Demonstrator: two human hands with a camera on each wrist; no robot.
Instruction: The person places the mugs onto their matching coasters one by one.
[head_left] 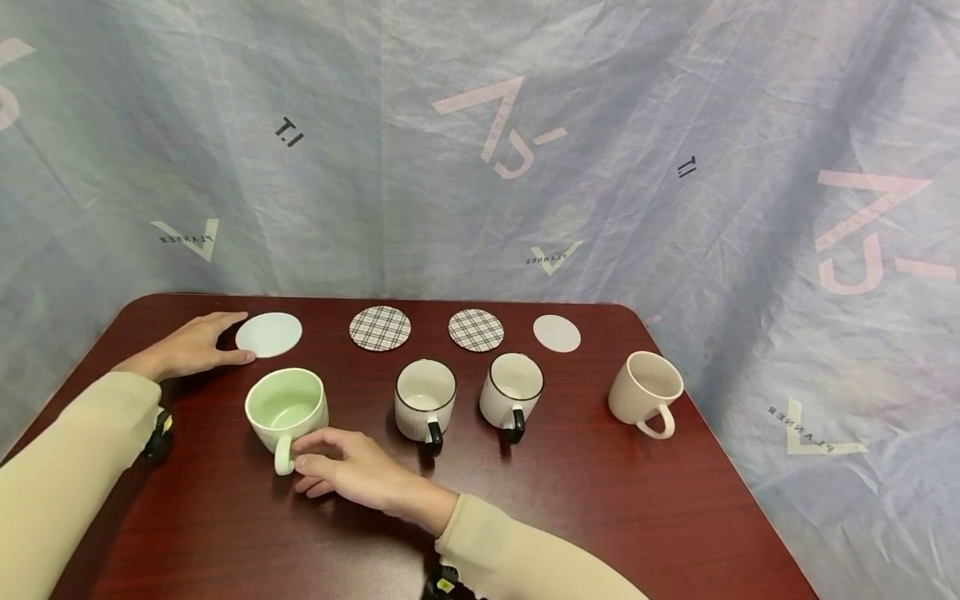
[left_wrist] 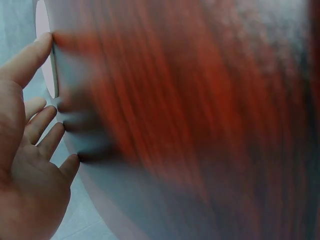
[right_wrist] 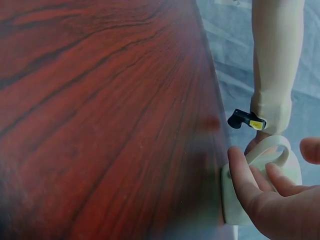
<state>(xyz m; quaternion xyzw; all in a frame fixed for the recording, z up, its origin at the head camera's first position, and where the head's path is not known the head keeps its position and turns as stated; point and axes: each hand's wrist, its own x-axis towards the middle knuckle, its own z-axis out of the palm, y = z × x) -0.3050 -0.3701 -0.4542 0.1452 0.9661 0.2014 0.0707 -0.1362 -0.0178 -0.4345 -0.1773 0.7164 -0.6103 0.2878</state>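
Beside the handle of a pale green mug [head_left: 285, 408], my right hand [head_left: 356, 468] has its fingers loosely bent. The right wrist view shows the thumb apart from the fingers, with the mug's handle [right_wrist: 272, 146] close by; whether a fingertip touches it is hard to tell. My left hand [head_left: 191, 343] lies at the left edge of a plain white round coaster [head_left: 268, 335], thumb and fingers spread. In the left wrist view a fingertip meets the rim of the coaster [left_wrist: 46, 50], and the other fingers rest near the table surface.
Two white ribbed mugs with black handles, one in the middle [head_left: 425, 400] and one right of it [head_left: 512, 392], stand on the dark red table [head_left: 585, 500]. A beige mug [head_left: 645, 387] is farther right. Behind lie two checked coasters [head_left: 380, 328] and another white coaster [head_left: 557, 333].
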